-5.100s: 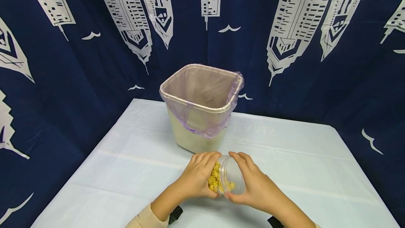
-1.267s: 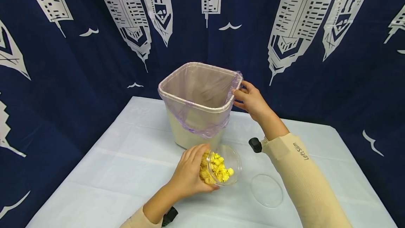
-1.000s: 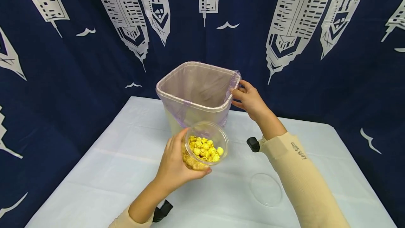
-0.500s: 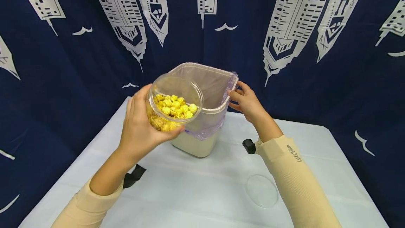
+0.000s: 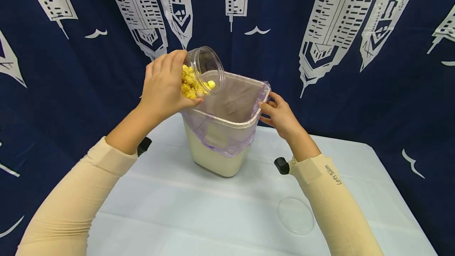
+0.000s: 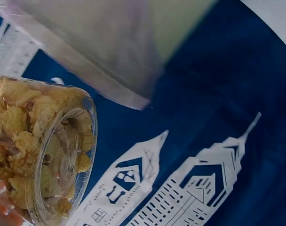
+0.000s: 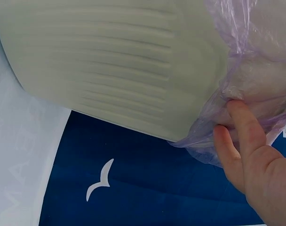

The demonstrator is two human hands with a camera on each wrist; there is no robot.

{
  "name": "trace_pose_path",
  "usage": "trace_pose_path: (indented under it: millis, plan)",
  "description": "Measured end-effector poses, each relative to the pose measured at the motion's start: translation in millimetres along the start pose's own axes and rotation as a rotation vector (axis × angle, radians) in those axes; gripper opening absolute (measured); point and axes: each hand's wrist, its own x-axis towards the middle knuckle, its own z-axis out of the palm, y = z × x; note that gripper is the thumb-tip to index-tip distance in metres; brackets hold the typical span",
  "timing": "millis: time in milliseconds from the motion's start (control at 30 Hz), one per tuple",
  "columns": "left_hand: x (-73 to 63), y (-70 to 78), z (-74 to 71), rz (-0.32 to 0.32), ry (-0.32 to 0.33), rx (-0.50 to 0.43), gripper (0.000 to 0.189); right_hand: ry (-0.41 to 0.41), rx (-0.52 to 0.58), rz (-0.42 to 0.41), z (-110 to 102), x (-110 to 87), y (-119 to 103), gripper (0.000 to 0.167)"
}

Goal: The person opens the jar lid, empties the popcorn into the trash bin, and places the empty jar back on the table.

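My left hand (image 5: 165, 84) grips a clear plastic jar (image 5: 213, 60) by its side, fingers over the top and thumb below. The jar lies tilted on its side above the left part of the trash bin (image 5: 209, 155), its open mouth facing right over the bin's opening. Yellow popcorn (image 5: 190, 84) is inside; in the left wrist view the jar (image 6: 63, 155) shows its clumped pieces up close. My right hand (image 5: 281, 117) holds the bin's right rim, over the purple bag (image 5: 227, 131) lining it. The right wrist view shows its fingers (image 7: 249, 127) against the bag outside.
A clear round lid (image 5: 296, 216) lies on the white-covered table (image 5: 199, 212), right of centre near the front. Behind the bin hangs a navy curtain (image 5: 263, 54) with white building prints.
The jar was opened and its lid laid on the table. My left hand has lifted the jar up and left, then over the bin, tipping it. My right hand moved to the rim.
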Motion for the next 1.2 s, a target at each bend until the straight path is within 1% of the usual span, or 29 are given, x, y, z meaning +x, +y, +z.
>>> trace_pose_path:
  millis: [100, 200, 267, 433, 467, 533, 600, 633, 767, 833, 933, 1000, 1067, 1133, 1200]
  plan:
    - [7.3, -5.7, 6.8, 0.054, -0.045, 0.079, 0.098, -0.002, 0.004, -0.001, 0.3, -0.2, 0.8, 0.066]
    - [12.4, -10.4, 13.1, 0.106, -0.072, 0.136, 0.099, 0.000, 0.002, -0.003, 0.2, 0.2, 1.4, 0.065]
    - [14.8, -13.2, 16.6, 0.144, -0.072, 0.172, 0.098, 0.002, 0.002, -0.003, 0.0, 0.4, 0.8, 0.065]
    - [19.1, -20.0, 22.7, 0.248, -0.041, 0.265, 0.092, 0.003, 0.000, 0.001, -0.2, 0.4, 0.4, 0.064]
    - [20.1, -20.8, 23.3, 0.267, -0.044, 0.282, 0.091, 0.004, 0.000, 0.002, -0.3, 0.4, 0.4, 0.064]
    - [22.7, -22.6, 24.7, 0.313, -0.048, 0.316, 0.090, 0.005, 0.000, 0.002, -0.6, 0.1, 0.4, 0.064]
    - [25.2, -24.1, 25.8, 0.365, -0.036, 0.349, 0.087, 0.006, -0.001, 0.002, -0.8, -0.1, 0.2, 0.065]
    - [26.6, -25.1, 26.6, 0.394, -0.021, 0.360, 0.085, 0.005, 0.000, 0.001, -0.8, -0.2, 0.1, 0.065]
    - [30.9, -31.5, 29.3, 0.511, 0.056, 0.440, 0.047, 0.008, 0.006, -0.001, 0.1, 0.3, -0.6, 0.065]
    - [33.2, -34.7, 30.2, 0.572, 0.091, 0.494, 0.034, 0.005, 0.006, -0.002, 0.6, 0.8, -0.5, 0.065]
    - [36.7, -37.5, 28.6, 0.678, 0.103, 0.609, 0.035, 0.010, 0.005, -0.002, 1.0, 0.9, -0.4, 0.064]
    - [39.4, -37.7, 26.6, 0.765, 0.110, 0.708, 0.040, 0.011, 0.004, -0.001, 0.8, 1.2, 0.1, 0.065]
    - [42.3, -37.2, 24.3, 0.852, 0.107, 0.784, 0.044, 0.016, 0.004, -0.001, 0.7, 0.9, 0.1, 0.065]
    - [45.5, -36.1, 23.4, 0.932, 0.127, 0.842, 0.043, 0.014, 0.000, -0.001, 0.4, 0.4, 0.0, 0.066]
    - [48.1, -34.1, 22.6, 0.998, 0.151, 0.884, 0.038, 0.013, -0.003, 0.000, 0.0, 0.3, 0.0, 0.066]
